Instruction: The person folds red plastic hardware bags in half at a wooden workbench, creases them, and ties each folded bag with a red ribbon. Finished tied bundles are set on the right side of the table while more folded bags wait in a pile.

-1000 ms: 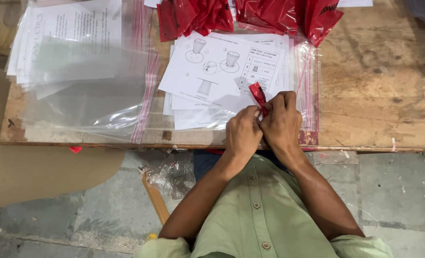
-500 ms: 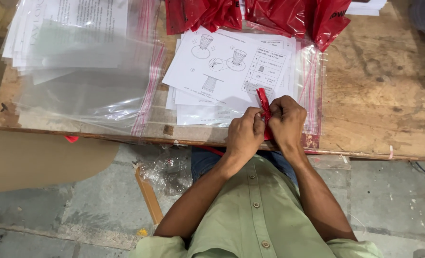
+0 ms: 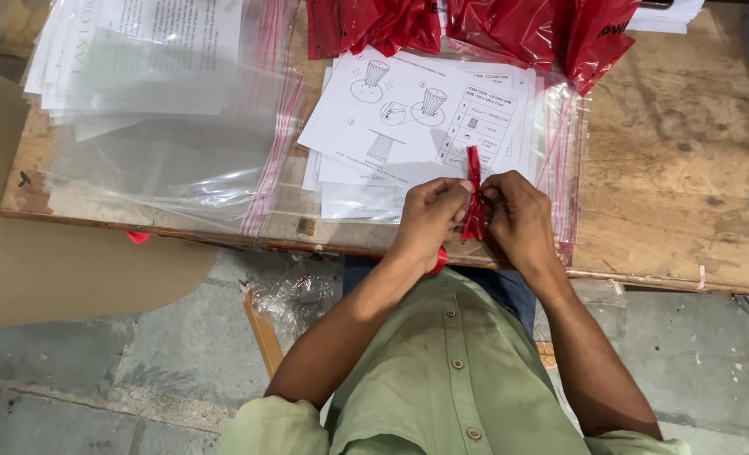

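A narrow red plastic strip (image 3: 474,195), rolled or bunched lengthwise, is held upright at the near edge of the wooden table (image 3: 686,168), just in front of the stack of printed instruction sheets (image 3: 416,118). The strip is pinched from both sides: the left hand (image 3: 429,215) is closed with its fingertips pressed against the strip's left side, and the right hand (image 3: 517,215) is closed likewise on its right side, so that both hands are clamped on the same piece and almost touch each other. The strip's upper end is seen standing above the fingers, overlapping the lower right corner of the top sheet; its lower end is hidden between the hands, and a bit of red shows beneath the left wrist. The sheets are laid on clear zip bags with red seal lines (image 3: 559,160), which spread to the right of the stack. Behind the stack, at the far side of the table, crumpled red plastic bags (image 3: 475,25) are piled. To the left of the stack, a second pile of papers under clear plastic sleeves (image 3: 138,76) is spread across the table's left end. Below the table's left edge, a brown cardboard sheet (image 3: 63,261) is seen over the grey floor.
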